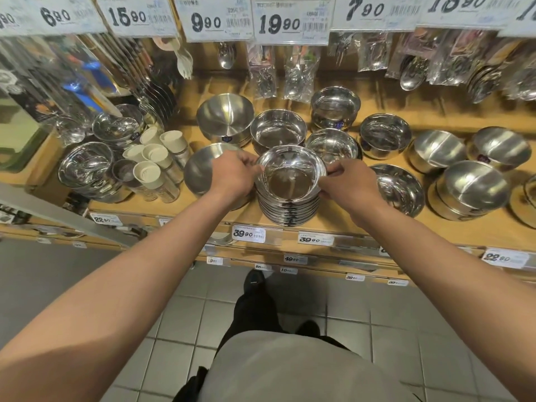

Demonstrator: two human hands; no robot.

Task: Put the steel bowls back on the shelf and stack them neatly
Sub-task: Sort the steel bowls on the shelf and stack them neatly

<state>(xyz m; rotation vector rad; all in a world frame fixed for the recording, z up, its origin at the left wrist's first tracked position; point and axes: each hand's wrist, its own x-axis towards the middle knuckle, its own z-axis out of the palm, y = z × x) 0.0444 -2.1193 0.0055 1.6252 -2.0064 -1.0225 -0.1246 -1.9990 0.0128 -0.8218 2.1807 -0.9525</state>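
Both hands, left hand (232, 177) and right hand (349, 184), are pinching the top bowl's (291, 172) opposite rims, seemingly centring it over the stack (288, 210) near the shelf's (333, 224) front edge.

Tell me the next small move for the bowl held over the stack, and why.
Probably lower the top bowl straight down until it nests, then let go. The left hand and right hand pinch its rim on opposite sides, and it sits centred over the stack of steel bowls at the front of the wooden shelf, seemingly not fully seated.
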